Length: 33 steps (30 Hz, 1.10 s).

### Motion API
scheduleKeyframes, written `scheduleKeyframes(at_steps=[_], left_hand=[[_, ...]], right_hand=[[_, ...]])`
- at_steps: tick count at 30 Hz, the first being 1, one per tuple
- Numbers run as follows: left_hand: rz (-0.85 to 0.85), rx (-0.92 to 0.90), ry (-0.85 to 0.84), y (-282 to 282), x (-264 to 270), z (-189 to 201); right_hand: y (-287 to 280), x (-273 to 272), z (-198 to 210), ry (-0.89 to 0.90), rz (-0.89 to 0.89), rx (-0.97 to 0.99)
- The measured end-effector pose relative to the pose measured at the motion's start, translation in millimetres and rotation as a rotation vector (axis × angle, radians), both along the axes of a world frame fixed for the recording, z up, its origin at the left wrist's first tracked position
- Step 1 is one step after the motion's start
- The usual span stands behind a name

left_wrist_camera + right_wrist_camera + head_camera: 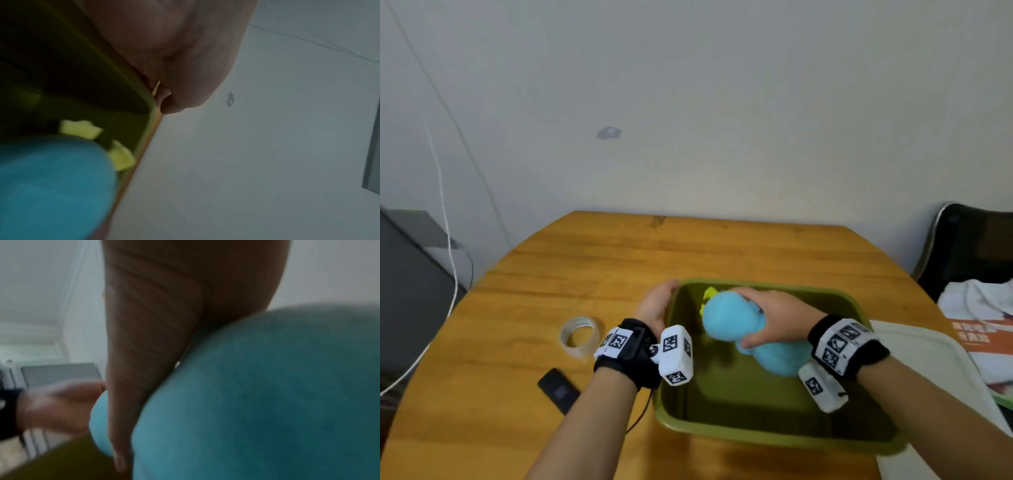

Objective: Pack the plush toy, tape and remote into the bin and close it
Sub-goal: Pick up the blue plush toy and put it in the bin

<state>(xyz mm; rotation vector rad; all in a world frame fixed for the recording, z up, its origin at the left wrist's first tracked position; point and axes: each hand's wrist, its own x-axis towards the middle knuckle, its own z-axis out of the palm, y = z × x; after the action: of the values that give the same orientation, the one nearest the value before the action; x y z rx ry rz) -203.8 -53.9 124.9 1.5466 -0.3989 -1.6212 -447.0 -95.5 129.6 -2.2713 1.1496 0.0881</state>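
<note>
Plush toy: a soft, rounded blue plush toy (739,325) with small yellow-green spikes at its far end. It is tilted and held inside the open top of the bin; whether it touches the bottom cannot be told. In the right wrist view its blue fabric (257,394) fills most of the picture, blurred.

Right hand: the right hand (774,317) is wrapped over the toy's middle, fingers curled across the top and thumb pressed against the near side, so the toy is gripped between them. The spikes poke out just beyond the fingertips.

Left hand: the left hand (657,306) lies against the outside of the bin's left wall near the far corner. In the left wrist view the fingers (185,65) sit close together along the rim; how tightly they hold it cannot be told.

Bin: an olive-green rectangular plastic bin (722,426), open on top, sitting on the table between the two wrists. Apart from the toy, nothing shows inside; its dark floor is bare below the right hand.

Lid: a white lid (921,363) lies flat just right of the bin, under the right forearm.

Tape: a clear roll of tape (580,335) stands on the table to the left of the left wrist, outside the bin.

Remote: a small black remote (558,390) lies flat on the table, nearer the person than the tape, left of the left forearm.

Table: a wooden table (585,267) with rounded corners, set against a pale wall.
</note>
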Motion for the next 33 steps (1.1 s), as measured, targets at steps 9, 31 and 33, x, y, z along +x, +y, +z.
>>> scheduleKeyframes(at_steps=[9, 31, 33], left_hand=[[0.207, -0.083, -0.042, 5, -11, -15], [0.293, -0.112, -0.025, -1, -3, -43], [0.283, -0.119, -0.024, -1, -4, -42]], right_hand=[[-32, 21, -98, 0.199, 0.226, 0.167], [-19, 24, -132, 0.28, 0.293, -0.327], [-18, 27, -131, 0.284, 0.273, -0.319]])
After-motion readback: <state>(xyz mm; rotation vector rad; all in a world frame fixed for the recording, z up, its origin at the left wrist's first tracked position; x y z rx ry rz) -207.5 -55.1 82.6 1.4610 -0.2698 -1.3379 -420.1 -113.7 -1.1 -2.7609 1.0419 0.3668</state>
